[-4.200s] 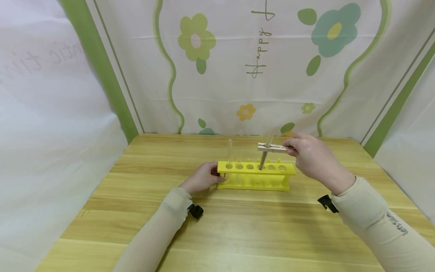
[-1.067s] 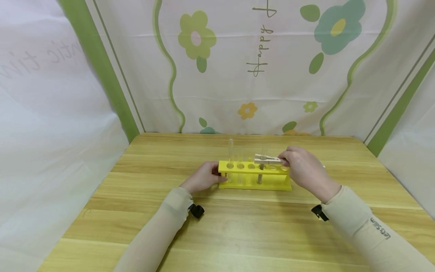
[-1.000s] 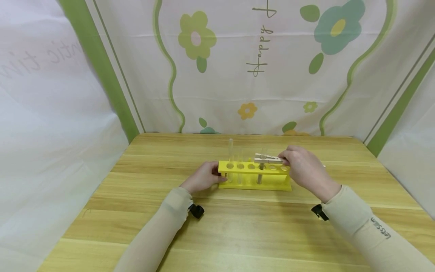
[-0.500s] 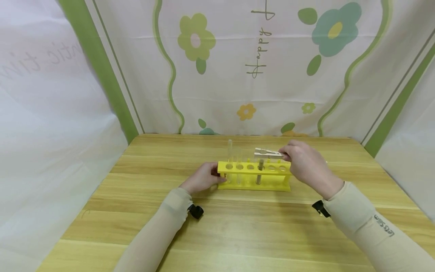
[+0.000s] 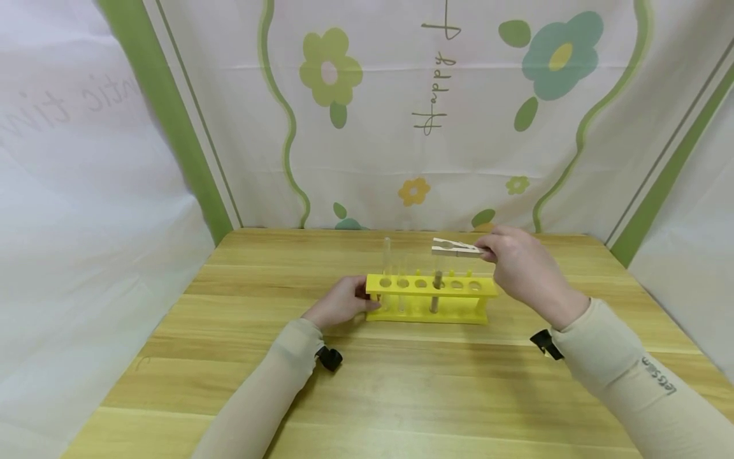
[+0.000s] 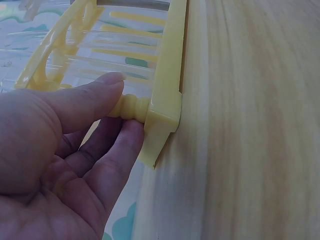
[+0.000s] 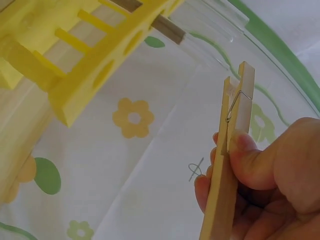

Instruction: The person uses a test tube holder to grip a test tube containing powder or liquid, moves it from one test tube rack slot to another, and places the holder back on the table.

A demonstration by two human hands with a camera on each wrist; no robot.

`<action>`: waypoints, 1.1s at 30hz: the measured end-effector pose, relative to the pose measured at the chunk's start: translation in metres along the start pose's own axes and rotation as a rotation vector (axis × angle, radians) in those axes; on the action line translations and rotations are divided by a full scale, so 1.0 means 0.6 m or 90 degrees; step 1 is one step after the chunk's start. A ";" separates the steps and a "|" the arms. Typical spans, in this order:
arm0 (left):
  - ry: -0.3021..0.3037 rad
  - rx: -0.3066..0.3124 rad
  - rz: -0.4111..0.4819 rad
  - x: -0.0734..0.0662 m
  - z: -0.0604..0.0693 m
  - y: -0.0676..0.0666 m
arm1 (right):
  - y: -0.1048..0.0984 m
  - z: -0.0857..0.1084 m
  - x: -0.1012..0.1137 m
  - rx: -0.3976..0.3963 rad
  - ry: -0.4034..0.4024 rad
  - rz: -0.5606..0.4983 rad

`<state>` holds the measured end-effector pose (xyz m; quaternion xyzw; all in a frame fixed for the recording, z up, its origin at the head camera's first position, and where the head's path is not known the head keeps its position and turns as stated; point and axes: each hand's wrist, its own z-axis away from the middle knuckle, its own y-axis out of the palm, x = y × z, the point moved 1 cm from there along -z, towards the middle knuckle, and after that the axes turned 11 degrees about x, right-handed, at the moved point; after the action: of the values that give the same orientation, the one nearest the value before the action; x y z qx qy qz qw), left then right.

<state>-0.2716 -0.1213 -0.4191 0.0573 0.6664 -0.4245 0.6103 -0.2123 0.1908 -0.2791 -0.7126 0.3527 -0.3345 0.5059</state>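
A yellow test tube rack (image 5: 427,319) stands on the table, with two clear tubes at its left end and a tube with dark contents (image 5: 435,303) in a hole right of its middle. The left hand (image 5: 339,301) grips the rack's left end post (image 6: 131,107) between thumb and fingers. Above the rack, the right hand (image 5: 524,268) pinches a wooden clamp (image 5: 461,252) by its handle. In the right wrist view the clamp (image 7: 230,130) has its jaws around no tube; the dark-filled tube (image 7: 170,30) stands apart from it.
The wooden table (image 5: 367,395) reaches back to a white cloth (image 5: 367,146) printed with flowers and green lines. More white cloth (image 5: 86,191) hangs at the left side. A black band (image 5: 329,358) sits at the left wrist, another (image 5: 546,344) at the right.
The dark-filled tube went from tilted and raised in the clamp to seated in the rack. The clamp then came off and rose above it with the right hand. The left hand stayed on the rack.
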 end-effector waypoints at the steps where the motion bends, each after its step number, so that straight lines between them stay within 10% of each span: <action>1: -0.001 0.000 -0.001 0.000 0.000 0.000 | -0.003 0.000 0.000 -0.002 0.002 0.001; 33: -0.011 -0.002 0.023 -0.002 0.001 0.001 | -0.048 0.022 -0.066 0.039 0.131 -0.018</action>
<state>-0.2702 -0.1209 -0.4186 0.0644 0.6606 -0.4125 0.6239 -0.2175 0.2374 -0.2595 -0.6636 0.3823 -0.4234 0.4840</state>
